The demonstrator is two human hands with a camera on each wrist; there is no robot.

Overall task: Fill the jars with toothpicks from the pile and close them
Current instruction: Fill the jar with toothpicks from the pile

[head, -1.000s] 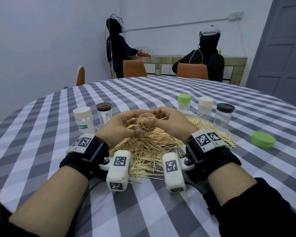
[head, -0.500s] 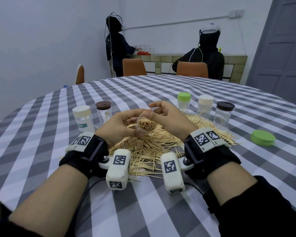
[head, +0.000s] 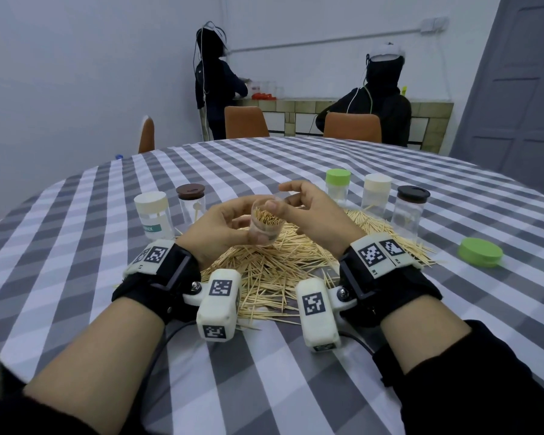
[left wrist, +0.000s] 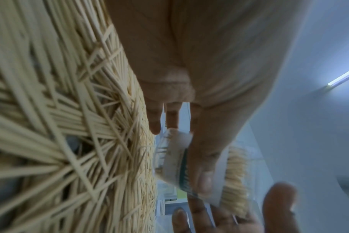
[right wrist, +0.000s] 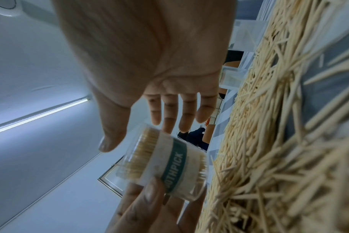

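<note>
1. We grip the open toothpick jar (head: 266,226) in our left hand (head: 223,229), fingers and thumb curled round its clear wall, and hold it in the air just above the toothpick pile (head: 283,262) on the table (head: 76,246).
2. The jar is packed with toothpicks standing on end, and its mouth tilts up and a little toward us. Its long axis runs from our left palm up toward the mouth, with the "TOOTHPICK" label (right wrist: 173,170) wrapped round the wall.
3. Our right hand (head: 314,211) hangs just beside the jar's far right side with fingers loosely spread, holding nothing; the right wrist view shows its fingertips (right wrist: 170,124) near the rim, but whether they touch it we cannot tell.
4. The relation that matters, in our judgement: the jar looks full, so it needs a lid, and the loose green lid (head: 480,256) lies flat on the table well to our right, beyond the pile's edge. The free right hand is the nearer one.
5. The other 5 jars stand capped: 2 to the left of the pile (head: 154,219) and 3 behind it on the right (head: 377,196).
</note>
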